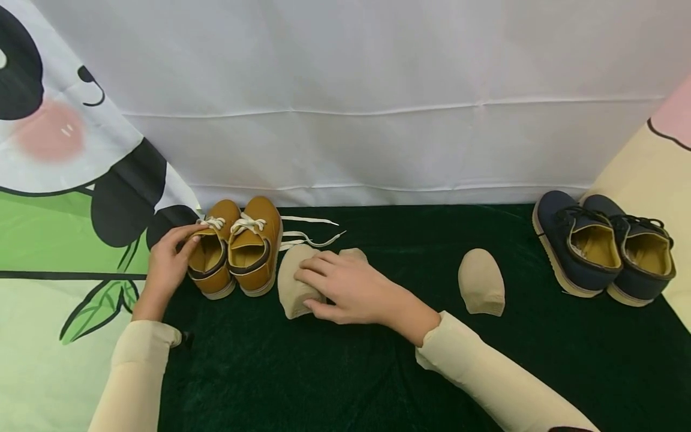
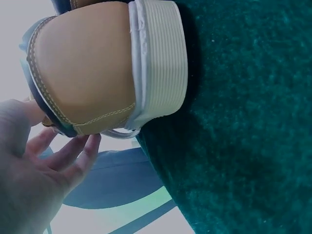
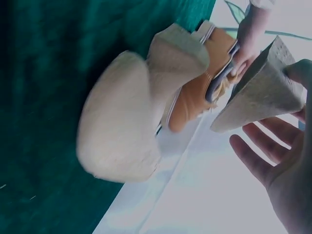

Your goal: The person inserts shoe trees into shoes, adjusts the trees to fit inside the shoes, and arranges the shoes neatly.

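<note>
At the left of the head view, my left hand (image 1: 170, 264) pinches the collar of the left tan shoe (image 1: 220, 279), near its white laces. From the left wrist, the shoe's heel (image 2: 87, 68) and pale sole show, with the fingers at the collar edge. My right hand (image 1: 351, 288) holds a beige molded shoe insert (image 3: 261, 92) between thumb and fingers, just right of the tan pair. Another beige insert (image 3: 119, 122) lies on the cloth under that hand, mostly hidden in the head view. The right tan shoe (image 1: 252, 246) stands beside the left one.
Loose white laces (image 1: 308, 235) trail right from the tan shoes. One more beige insert (image 1: 482, 282) lies farther right on the dark green cloth (image 1: 324, 372). A navy pair of shoes (image 1: 572, 252) stands at the right. A white curtain (image 1: 378, 150) hangs along the back.
</note>
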Demonstrator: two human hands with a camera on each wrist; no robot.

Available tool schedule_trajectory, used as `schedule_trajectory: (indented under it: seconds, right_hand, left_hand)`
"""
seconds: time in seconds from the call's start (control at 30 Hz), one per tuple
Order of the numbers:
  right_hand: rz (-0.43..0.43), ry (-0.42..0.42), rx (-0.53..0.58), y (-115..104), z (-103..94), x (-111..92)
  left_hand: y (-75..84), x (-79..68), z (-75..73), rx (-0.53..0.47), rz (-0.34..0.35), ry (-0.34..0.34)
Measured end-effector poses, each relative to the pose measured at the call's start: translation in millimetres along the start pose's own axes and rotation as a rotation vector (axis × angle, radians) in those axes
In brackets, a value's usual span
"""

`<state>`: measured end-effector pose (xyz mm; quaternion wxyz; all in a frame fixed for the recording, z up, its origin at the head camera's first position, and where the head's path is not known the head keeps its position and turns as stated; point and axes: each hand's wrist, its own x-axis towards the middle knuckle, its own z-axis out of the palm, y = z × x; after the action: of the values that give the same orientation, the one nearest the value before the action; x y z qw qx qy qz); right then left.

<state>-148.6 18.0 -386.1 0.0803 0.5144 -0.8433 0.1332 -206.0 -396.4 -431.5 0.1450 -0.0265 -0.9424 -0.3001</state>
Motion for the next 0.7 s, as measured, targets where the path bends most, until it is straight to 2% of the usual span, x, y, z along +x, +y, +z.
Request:
schedule_trajectory:
  seconds: [0.3, 0.5, 0.7]
  right_hand:
    - [-0.049, -0.047, -0.017, -14.0, 4.9, 47.1]
    - [-0.09, -0.109, 0.017, -21.5, 8.7, 77.3]
    - [-0.119, -0.116, 0.018, -33.4, 15.2, 106.8]
  left_hand:
    - [-0.1, 5.5, -4.5, 0.014, -0.031, -0.06]
    - [2.5, 8.6, -8.0, 0.0, -0.025, -0.105]
    - [2.8, 7.9, -12.5, -0.007, -0.02, -0.136]
